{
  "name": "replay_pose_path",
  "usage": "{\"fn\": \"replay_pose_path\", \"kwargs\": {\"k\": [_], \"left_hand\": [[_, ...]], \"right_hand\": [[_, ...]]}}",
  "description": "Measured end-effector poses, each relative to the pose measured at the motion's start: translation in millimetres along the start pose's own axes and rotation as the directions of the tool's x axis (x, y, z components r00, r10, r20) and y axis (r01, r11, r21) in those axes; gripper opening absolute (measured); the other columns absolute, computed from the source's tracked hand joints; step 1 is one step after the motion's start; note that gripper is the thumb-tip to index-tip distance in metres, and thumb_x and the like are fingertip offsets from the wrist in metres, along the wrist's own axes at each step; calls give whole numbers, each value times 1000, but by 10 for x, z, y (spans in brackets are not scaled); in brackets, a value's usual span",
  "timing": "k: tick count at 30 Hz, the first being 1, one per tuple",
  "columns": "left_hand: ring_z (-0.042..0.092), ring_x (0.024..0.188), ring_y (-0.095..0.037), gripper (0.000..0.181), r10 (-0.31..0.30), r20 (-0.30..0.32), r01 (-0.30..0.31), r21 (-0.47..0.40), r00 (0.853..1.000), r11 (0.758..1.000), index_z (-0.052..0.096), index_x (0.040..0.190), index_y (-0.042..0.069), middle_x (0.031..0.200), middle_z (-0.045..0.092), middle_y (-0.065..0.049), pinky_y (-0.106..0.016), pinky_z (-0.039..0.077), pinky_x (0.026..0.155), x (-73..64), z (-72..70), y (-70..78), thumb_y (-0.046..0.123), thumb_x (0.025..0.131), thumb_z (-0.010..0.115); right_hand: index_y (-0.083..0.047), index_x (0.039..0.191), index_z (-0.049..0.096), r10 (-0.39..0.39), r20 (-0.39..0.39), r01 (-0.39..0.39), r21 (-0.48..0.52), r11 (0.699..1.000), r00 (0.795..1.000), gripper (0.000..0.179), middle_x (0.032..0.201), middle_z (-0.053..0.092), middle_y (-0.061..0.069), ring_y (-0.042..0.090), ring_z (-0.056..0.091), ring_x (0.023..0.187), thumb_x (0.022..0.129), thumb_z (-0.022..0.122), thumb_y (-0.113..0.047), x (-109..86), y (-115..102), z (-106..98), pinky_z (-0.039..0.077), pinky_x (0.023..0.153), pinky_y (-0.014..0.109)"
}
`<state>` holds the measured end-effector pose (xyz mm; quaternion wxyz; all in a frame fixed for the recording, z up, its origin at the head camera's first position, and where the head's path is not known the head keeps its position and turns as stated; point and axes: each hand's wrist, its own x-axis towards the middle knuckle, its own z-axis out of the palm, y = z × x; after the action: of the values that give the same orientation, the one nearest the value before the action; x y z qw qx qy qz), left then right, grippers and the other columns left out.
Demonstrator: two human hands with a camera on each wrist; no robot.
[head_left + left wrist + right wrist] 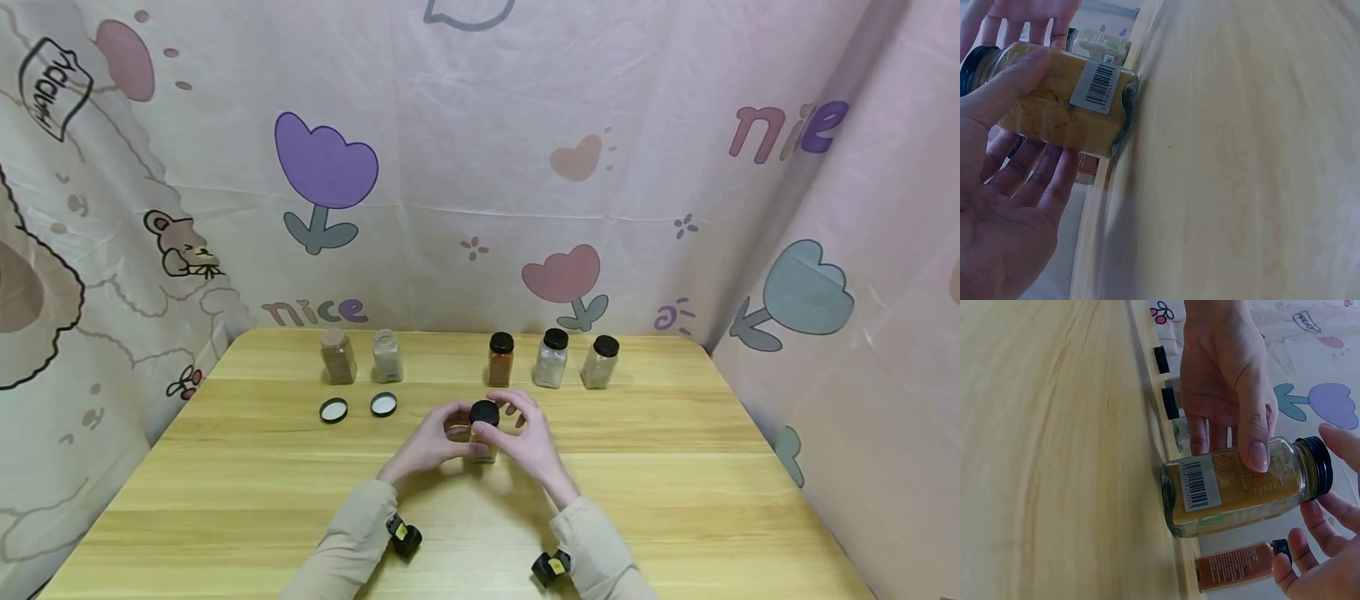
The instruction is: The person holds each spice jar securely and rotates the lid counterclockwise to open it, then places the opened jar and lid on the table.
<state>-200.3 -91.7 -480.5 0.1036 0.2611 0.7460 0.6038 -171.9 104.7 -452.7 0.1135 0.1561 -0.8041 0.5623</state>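
A glass spice jar of yellow-brown powder [1235, 481] with a black lid [484, 412] stands upright at the middle of the table. My left hand [431, 440] holds its body, the thumb lying across the barcode side and the other fingers behind. Around the lid are the thumb and fingers of my right hand [528, 435]; in the right wrist view its fingertips [1310, 512] meet the lid's edge. The jar's base is at the tabletop in both wrist views.
Behind stand a red-orange spice jar [501, 360] and two pale jars [551, 362] [600, 364], all black-lidded. Farther left are lidless jars, one brown [339, 358], one whitish [387, 358]. Two loose lids [333, 410] [384, 405] lie before them. A printed curtain [450, 167] hangs behind the table.
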Motion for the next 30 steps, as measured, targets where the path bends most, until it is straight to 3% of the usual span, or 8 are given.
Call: {"fn": "replay_pose_path", "kwargs": {"k": [18,25,30], "left_hand": [[65,121,-37,48,1,-1,-1,-33,1000,999,58,124,-4,128,64,-24,-32,55,105,-16,69,-9,6,83,82],[63,123,-38,49,7,1,-7,-28,1000,1000,56,127,-5,130,62,-26,-33,55,106,-7,75,-16,8,85,80],[62,124,-40,48,-5,-8,5,-16,1000,1000,56,125,-4,130,62,-26,-34,54,108,-20,28,-19,7,85,80]], "right_hand": [[-5,120,71,-71,4,71,-8,997,997,38,114,69,14,30,52,95,84,81,-11,-53,37,-19,44,74,36],[-8,125,68,-26,10,26,-14,1000,1000,48,115,67,11,32,52,98,80,84,-15,-55,2,-30,43,76,34],[-7,124,68,-52,17,52,-21,998,999,48,112,68,11,33,53,97,80,85,-17,-32,-21,3,43,75,31]]}}
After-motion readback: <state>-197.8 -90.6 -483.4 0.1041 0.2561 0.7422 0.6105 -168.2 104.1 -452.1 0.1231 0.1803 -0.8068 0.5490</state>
